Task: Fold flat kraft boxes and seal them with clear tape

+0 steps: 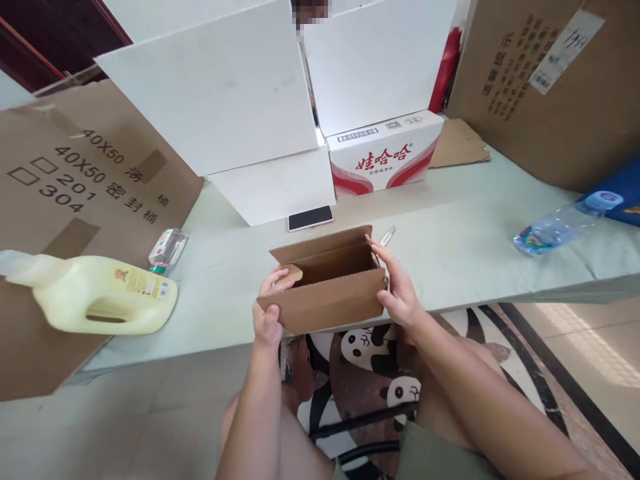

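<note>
A small brown cardboard box (325,305) is between my two hands at the table's front edge, its top open and its inside dark. My left hand (270,313) grips the left end, with the thumb on the front wall and the fingers by a folded end flap. At the right end, my right hand (399,287) has its thumb near the front corner and its fingers along the far side. One long flap stands up at the back of the box. Just behind the right end lies a small pale tool (387,235), partly hidden, perhaps a utility knife.
Behind the box lies a phone (311,218), with white panels and a red-and-white carton (385,157) beyond. On the left are a yellow jug (105,293) and a small clear bottle (167,250). A plastic water bottle (560,227) lies right. Large cardboard sheets stand at both sides.
</note>
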Available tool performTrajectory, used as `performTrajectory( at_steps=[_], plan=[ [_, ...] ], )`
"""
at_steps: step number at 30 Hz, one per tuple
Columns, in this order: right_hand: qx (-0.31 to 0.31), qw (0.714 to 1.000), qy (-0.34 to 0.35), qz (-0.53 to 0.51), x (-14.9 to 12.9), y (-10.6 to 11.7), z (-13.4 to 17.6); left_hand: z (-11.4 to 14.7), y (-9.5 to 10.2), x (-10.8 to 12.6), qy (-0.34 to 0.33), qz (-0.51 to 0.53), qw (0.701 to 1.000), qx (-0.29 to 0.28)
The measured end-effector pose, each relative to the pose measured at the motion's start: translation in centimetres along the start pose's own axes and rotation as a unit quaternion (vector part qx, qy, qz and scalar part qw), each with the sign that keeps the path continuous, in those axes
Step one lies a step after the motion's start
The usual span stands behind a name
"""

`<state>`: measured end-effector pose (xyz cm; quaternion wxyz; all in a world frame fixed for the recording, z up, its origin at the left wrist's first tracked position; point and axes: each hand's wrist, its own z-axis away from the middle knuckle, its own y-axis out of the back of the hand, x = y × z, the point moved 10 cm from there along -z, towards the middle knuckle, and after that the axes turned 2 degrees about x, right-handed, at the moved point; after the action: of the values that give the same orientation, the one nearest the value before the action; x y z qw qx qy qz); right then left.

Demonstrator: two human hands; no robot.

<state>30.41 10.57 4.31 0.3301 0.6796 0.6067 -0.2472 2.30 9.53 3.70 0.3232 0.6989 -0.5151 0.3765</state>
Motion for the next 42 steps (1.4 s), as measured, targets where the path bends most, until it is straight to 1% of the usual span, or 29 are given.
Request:
performTrajectory(
  at_steps=[5, 10, 13, 15, 19, 22, 26, 31, 33, 37, 40, 42],
  plan=[
    [-0.01, 1.0, 0.002, 0.026, -0.2, -0.4, 0.2, -0.2, -0.1, -0.4, 0.001, 0.004, 0.999, -0.041],
    [-0.016, 1.0, -0.001, 0.024, -0.7, -1.1, 0.3, 0.0, 0.4, -0.8, 0.025, 0.01, 0.999, -0.025],
    [-0.008, 1.0, 0.011, -0.012, -1.5, -1.3, 0.4, 0.1, 0.4, -0.3, 0.018, 0.013, 0.999, -0.031],
    [-0.012, 1.0, 0.02, -0.014, -2.1, -1.5, 0.5, 0.1, 0.5, -0.2, 0.024, 0.02, 0.999, -0.035],
    [-0.042, 0.999, 0.006, 0.024, -2.3, -2.1, 0.5, 0.3, 0.9, -0.6, 0.072, 0.061, 0.996, -0.005],
    [-0.043, 0.999, 0.025, 0.009, -3.0, -2.0, 0.5, 0.3, 1.1, -0.4, 0.074, 0.071, 0.995, 0.019],
    [-0.054, 0.997, 0.061, -0.016, -4.1, -1.8, 0.6, 0.2, 1.3, -0.3, 0.067, 0.061, 0.995, 0.033],
    [-0.13, 0.99, 0.044, -0.011, -4.1, -2.5, 0.5, -0.1, 1.6, -0.3, 0.078, 0.032, 0.995, 0.046],
    [-0.144, 0.989, 0.044, -0.006, -4.2, -2.8, 0.5, -0.1, 1.6, -0.2, 0.078, 0.025, 0.995, 0.05],
    [-0.12, 0.992, 0.024, 0.01, -3.7, -2.7, 0.4, -0.1, 1.4, -0.3, 0.066, 0.026, 0.996, 0.045],
    [-0.109, 0.994, 0.003, 0.024, -3.0, -2.9, 0.5, 0.1, 1.2, -0.4, 0.04, 0.026, 0.999, 0.025],
    [-0.087, 0.996, -0.017, 0.024, -2.6, -2.9, 0.6, 0.2, 1.2, -0.5, 0.026, 0.022, 0.999, 0.014]
  ],
)
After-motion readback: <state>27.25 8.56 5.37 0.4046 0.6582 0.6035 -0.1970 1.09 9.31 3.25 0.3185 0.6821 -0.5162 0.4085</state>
